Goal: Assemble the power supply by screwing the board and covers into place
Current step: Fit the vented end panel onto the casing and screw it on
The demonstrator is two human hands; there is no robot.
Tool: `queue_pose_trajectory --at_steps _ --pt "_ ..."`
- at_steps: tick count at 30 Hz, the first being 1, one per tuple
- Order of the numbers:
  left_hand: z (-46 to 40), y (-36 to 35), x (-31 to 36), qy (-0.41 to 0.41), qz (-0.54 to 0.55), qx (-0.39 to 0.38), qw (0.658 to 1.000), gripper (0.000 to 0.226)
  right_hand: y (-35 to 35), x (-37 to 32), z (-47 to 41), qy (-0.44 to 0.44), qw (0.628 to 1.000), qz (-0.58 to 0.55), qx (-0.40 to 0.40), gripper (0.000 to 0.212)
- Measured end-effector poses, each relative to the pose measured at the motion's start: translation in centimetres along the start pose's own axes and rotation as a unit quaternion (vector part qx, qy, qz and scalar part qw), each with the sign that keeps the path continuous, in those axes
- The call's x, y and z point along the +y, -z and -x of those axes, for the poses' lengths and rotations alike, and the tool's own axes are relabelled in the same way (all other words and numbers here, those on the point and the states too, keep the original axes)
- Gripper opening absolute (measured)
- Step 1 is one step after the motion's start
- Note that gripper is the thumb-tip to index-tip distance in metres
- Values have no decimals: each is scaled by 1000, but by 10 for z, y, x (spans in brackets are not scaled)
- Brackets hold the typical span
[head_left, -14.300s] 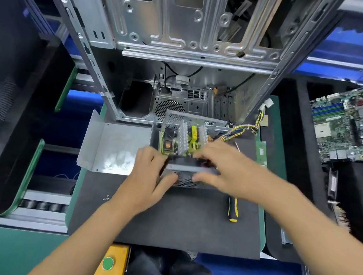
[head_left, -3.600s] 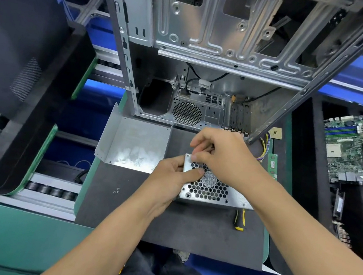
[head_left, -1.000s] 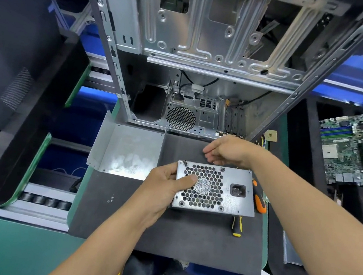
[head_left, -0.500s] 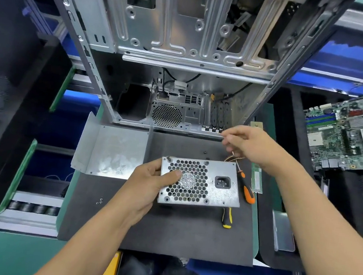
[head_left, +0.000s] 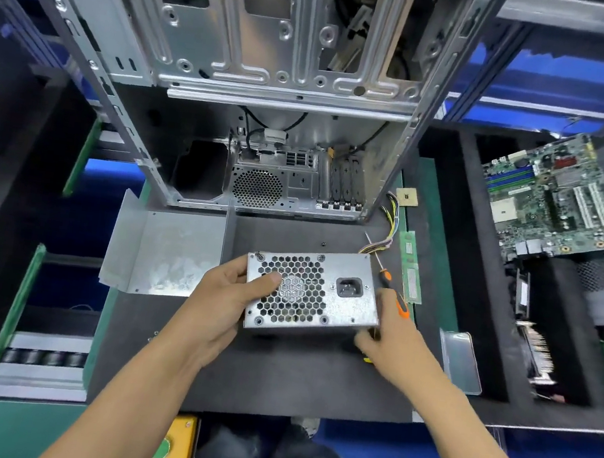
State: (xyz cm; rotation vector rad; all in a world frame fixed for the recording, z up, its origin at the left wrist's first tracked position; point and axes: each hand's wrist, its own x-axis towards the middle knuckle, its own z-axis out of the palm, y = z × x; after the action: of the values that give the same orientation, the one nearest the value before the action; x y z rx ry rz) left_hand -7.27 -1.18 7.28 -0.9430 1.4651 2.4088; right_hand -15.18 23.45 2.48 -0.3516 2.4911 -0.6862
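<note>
Power supply, hands gripping both ends

Colours and patterns, bench view

Power supply silver-grey, honeycomb-perforated grille, black socket; screwdriver orange and black handle; mat dark grey; cover plate dull silver, whitish smears; motherboard green, blue and white slots; wires yellow and black; button box yellow, green button.

Head camera looks steeply down, close over the workbench
</note>
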Motion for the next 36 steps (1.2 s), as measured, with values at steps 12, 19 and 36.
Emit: queue_pose_trajectory --at_steps 12,19,36 --pt "-3 1 -1 -4 15 17 1000 32 97 -31 27 185 897 -384 116 36" --pt "-4 2 -1 -1 16 11 1000 32 81 -76 10 144 821 -440 334 27" --pt "-5 2 0 11 19 -3 1000 29 30 -92 2 113 801 -544 222 10"
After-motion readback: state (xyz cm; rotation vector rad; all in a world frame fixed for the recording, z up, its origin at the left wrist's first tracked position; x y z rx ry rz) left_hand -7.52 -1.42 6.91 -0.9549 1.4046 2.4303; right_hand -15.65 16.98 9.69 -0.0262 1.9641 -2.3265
